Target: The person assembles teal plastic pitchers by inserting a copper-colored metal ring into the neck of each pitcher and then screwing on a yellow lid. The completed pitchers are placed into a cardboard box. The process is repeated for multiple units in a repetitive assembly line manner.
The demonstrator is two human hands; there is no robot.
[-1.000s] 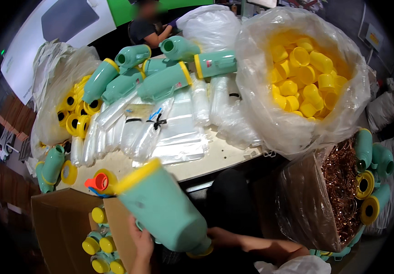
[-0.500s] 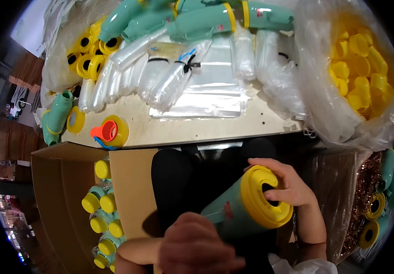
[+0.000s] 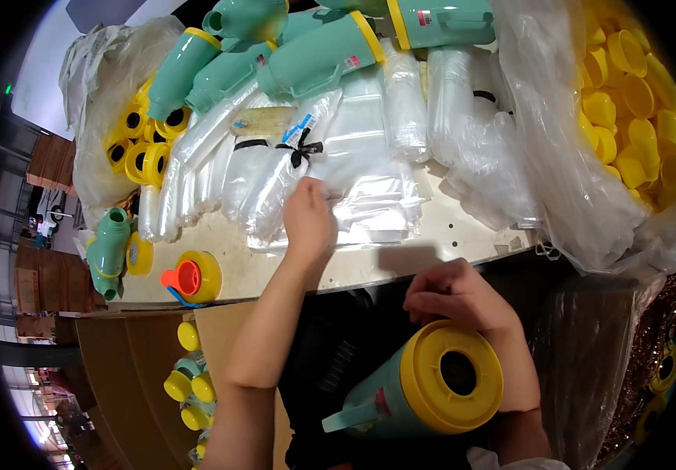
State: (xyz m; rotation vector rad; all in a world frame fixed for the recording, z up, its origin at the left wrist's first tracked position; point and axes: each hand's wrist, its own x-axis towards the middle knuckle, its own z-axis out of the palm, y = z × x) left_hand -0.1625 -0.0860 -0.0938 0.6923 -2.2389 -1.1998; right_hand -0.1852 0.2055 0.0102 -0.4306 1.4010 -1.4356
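Note:
My left hand [image 3: 309,223] reaches onto the table, its fingers pinched together on the stack of flat clear plastic bags [image 3: 377,207]. The plastic looks hazy beside the fingertips. In my lap leans a green flask [image 3: 381,392] with a handle. Its yellow ring end [image 3: 420,368], with a dark round hole, faces up. My right hand [image 3: 459,296] is just above the flask, fingers curled in and nothing visible in them. The right forearm lies against the flask's side.
Several green flasks [image 3: 322,59] lie along the back of the table near rolled plastic bags [image 3: 407,110]. Yellow rings [image 3: 146,160] and yellow cups [image 3: 635,102] fill plastic sacks at either side. A cardboard box [image 3: 130,376] with yellow-capped flasks stands at lower left.
My left hand has moved from beside the flask up to the bags. My right hand has let go of the flask's yellow end, which now shows a ring with a round hole.

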